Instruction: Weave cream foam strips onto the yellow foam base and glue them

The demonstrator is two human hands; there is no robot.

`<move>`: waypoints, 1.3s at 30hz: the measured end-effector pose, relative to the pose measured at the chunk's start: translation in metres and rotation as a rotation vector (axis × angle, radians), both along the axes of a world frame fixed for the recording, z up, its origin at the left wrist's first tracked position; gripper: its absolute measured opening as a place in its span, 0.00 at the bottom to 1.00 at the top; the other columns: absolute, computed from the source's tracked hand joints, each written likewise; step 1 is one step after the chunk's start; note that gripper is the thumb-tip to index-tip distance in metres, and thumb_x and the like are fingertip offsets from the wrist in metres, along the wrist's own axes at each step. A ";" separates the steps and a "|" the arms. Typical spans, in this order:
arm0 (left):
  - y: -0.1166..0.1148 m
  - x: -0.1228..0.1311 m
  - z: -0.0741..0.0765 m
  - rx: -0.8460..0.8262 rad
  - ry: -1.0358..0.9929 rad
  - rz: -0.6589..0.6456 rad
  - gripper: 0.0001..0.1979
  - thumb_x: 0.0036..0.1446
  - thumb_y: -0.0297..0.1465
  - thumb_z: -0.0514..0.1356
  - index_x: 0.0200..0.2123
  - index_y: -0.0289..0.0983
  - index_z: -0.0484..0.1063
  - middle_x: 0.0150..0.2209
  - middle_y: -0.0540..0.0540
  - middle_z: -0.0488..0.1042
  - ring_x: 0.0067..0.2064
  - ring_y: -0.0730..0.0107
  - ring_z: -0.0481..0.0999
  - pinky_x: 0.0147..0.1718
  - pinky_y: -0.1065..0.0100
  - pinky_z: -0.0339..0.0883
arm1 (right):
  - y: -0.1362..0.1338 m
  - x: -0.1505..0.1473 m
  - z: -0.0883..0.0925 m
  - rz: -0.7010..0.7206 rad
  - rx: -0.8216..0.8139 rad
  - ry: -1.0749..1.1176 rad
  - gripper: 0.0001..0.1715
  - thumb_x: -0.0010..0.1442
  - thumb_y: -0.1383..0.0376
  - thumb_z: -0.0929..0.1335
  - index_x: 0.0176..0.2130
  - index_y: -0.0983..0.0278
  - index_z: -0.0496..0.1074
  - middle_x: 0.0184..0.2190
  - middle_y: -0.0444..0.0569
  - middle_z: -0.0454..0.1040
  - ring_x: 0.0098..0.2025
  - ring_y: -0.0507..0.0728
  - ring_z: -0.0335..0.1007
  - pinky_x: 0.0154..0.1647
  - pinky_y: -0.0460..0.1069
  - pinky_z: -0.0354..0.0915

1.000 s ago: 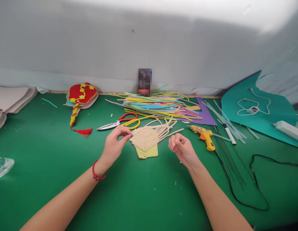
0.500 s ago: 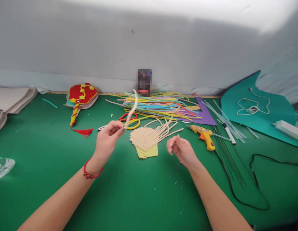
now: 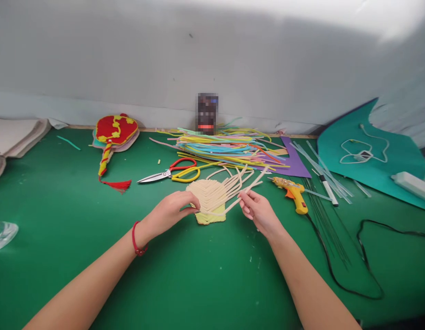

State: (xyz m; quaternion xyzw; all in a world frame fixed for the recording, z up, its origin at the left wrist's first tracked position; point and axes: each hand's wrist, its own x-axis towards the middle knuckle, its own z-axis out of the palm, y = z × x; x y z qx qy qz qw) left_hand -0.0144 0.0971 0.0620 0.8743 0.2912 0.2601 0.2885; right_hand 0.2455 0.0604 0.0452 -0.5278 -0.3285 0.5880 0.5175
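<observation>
A cream pipe cleaner (image 3: 229, 209) stretches between my two hands across the lower part of a cream-and-yellow piece (image 3: 209, 219). My left hand (image 3: 176, 208) pinches one end of it at the piece's left side. Farther along, my right hand (image 3: 258, 211) grips it between thumb and fingers, and its free end sticks up past them. Cream pipe cleaners lie in a V-shaped pattern on the piece, with several loose ends fanning to the upper right. The underside of the piece is hidden.
Scissors (image 3: 167, 174) lie behind my left hand. A pile of coloured pipe cleaners (image 3: 219, 149) lies at the back, before a blurred phone-like object (image 3: 207, 112). A yellow glue gun (image 3: 295, 197) with a black cord is at right. A red fan-shaped craft (image 3: 116, 130) rests at left.
My left hand has come down and right, bringing the pipe cleaner from upright to lying across the piece. My right hand, empty before, now holds its other end.
</observation>
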 end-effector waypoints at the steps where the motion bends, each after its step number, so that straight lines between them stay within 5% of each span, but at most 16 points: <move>1: 0.002 -0.001 -0.002 -0.012 -0.003 0.018 0.05 0.61 0.31 0.56 0.35 0.39 0.72 0.35 0.49 0.77 0.37 0.70 0.75 0.40 0.69 0.67 | 0.001 -0.001 -0.001 -0.033 0.013 0.000 0.23 0.42 0.50 0.76 0.26 0.63 0.69 0.17 0.39 0.65 0.16 0.45 0.52 0.11 0.41 0.48; 5: 0.010 -0.006 -0.015 -0.099 -0.064 0.106 0.07 0.60 0.34 0.56 0.33 0.39 0.73 0.33 0.49 0.78 0.35 0.70 0.76 0.38 0.70 0.68 | 0.003 -0.007 -0.007 -0.095 0.039 0.003 0.25 0.42 0.46 0.75 0.26 0.62 0.67 0.18 0.40 0.68 0.17 0.46 0.57 0.13 0.42 0.55; 12: 0.027 -0.016 -0.031 -0.196 -0.140 0.335 0.08 0.56 0.36 0.59 0.33 0.38 0.75 0.33 0.47 0.77 0.36 0.67 0.75 0.37 0.67 0.68 | 0.000 -0.019 -0.015 0.005 0.072 0.003 0.25 0.44 0.45 0.74 0.26 0.63 0.68 0.18 0.41 0.70 0.17 0.47 0.61 0.16 0.43 0.59; 20: 0.028 -0.016 -0.036 -0.386 -0.087 0.237 0.12 0.55 0.37 0.59 0.39 0.38 0.77 0.36 0.46 0.80 0.33 0.68 0.75 0.31 0.69 0.69 | 0.003 -0.022 -0.026 0.069 0.109 -0.069 0.24 0.47 0.45 0.73 0.27 0.62 0.67 0.18 0.42 0.71 0.14 0.46 0.57 0.10 0.42 0.50; 30: 0.028 -0.019 -0.037 -0.314 -0.022 0.093 0.11 0.58 0.36 0.58 0.39 0.39 0.77 0.40 0.46 0.79 0.41 0.67 0.77 0.41 0.67 0.70 | 0.004 -0.021 -0.025 0.109 0.133 -0.110 0.24 0.50 0.46 0.72 0.24 0.62 0.66 0.17 0.41 0.70 0.12 0.45 0.55 0.10 0.42 0.48; 39: 0.027 -0.019 -0.037 -0.314 0.001 0.091 0.09 0.57 0.37 0.60 0.34 0.38 0.76 0.34 0.47 0.76 0.34 0.70 0.75 0.35 0.70 0.69 | 0.004 -0.018 -0.030 0.118 0.140 -0.116 0.23 0.51 0.47 0.71 0.24 0.62 0.66 0.17 0.42 0.71 0.13 0.45 0.55 0.10 0.41 0.49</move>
